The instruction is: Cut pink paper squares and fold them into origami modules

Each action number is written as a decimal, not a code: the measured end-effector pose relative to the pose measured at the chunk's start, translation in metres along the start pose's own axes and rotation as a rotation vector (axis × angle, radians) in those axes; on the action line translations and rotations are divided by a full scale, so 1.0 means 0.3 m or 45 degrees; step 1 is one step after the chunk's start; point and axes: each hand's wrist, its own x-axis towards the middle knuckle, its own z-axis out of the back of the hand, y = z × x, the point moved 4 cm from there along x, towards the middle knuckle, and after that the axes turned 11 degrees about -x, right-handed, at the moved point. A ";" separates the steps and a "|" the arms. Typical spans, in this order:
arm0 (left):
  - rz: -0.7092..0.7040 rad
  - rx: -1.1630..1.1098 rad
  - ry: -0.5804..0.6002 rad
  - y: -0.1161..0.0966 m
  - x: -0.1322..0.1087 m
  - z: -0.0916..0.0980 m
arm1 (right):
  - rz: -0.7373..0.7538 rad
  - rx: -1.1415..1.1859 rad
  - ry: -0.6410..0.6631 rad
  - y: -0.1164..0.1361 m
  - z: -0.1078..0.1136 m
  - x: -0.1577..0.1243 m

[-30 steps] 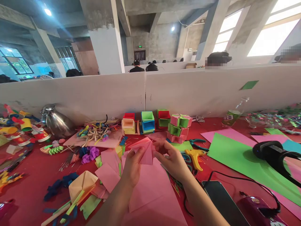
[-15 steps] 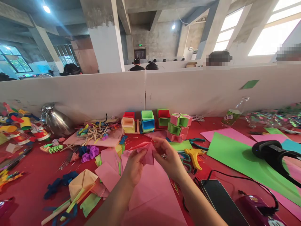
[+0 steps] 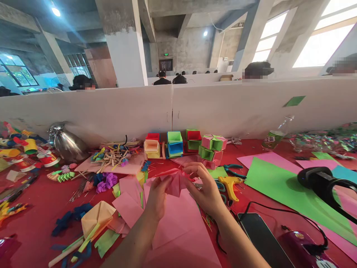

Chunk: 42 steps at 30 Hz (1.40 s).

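A folded pink paper piece (image 3: 175, 181) is held above the red table between both hands. My left hand (image 3: 157, 199) pinches its left side with thumb and fingers closed. My right hand (image 3: 205, 189) grips its right side, fingers curled over the top edge. Under the hands lie large pink paper sheets (image 3: 178, 227). Behind them stand stacked paper boxes (image 3: 212, 150) in pink, green, blue and red.
A yellow glue gun (image 3: 230, 184), green-handled pliers (image 3: 232, 169) and a phone (image 3: 260, 236) with a black cable lie to the right. A big green sheet (image 3: 281, 190) and a black device (image 3: 320, 180) sit further right. Paper scraps, sticks and a metal kettle (image 3: 67, 143) crowd the left.
The pink piece has been folded tighter and turned between the hands; the right fingers have curled further over its top. Both hands stay in nearly the same place.
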 end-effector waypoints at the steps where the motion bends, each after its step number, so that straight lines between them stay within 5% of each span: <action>1: 0.000 -0.020 -0.038 -0.002 0.000 0.004 | -0.010 0.004 0.009 -0.003 -0.003 0.000; 8: -0.007 -0.075 -0.147 -0.006 0.001 0.019 | 0.038 -0.099 0.025 0.005 -0.025 -0.001; 16: -0.076 -0.023 0.033 -0.021 -0.008 -0.016 | 0.054 -0.122 0.018 -0.001 -0.029 -0.006; 20: -0.078 -0.036 -0.022 -0.025 -0.007 -0.010 | 0.081 -0.090 0.026 0.002 -0.030 -0.009; 30: -0.119 0.109 -0.021 -0.033 0.005 0.014 | 0.217 -0.070 0.298 0.044 -0.011 -0.007; 37: -0.225 0.356 0.008 -0.021 0.008 0.023 | 0.133 0.000 0.115 0.021 0.000 0.003; 42: -0.280 0.473 0.202 -0.022 0.000 0.018 | 0.148 0.007 0.046 0.016 0.020 0.003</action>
